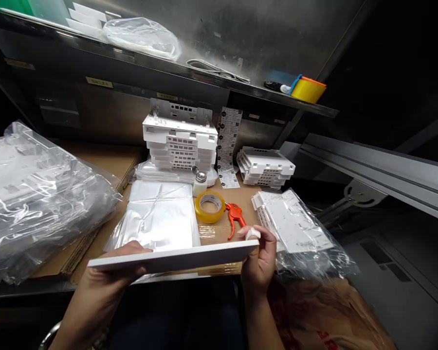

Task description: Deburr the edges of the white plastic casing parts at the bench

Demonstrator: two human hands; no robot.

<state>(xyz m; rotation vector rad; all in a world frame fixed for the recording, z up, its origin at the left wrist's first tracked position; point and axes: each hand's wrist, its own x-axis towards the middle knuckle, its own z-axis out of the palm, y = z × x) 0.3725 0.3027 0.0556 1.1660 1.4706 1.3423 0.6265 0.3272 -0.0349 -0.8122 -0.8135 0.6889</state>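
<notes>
Two hands grip one flat white panel (175, 259) edge-on — left hand (107, 272) closed under its left end, right hand (259, 257) pinching the right end with a white wad. Beyond: one tape roll (209, 206), one orange tool (235, 217); right, one bagged white cover (295, 223).

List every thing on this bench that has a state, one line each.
Flat white plastic panel: held level, edge-on, by both hands.
Left hand: gripping the panel's left end.
Right hand: at the panel's right end, pinching a small white wad.
Yellow tape roll: lying flat.
Orange tool: lying on the cardboard.
Tall stack of white housings: upright.
Clear bags: flat, stacked.
</notes>
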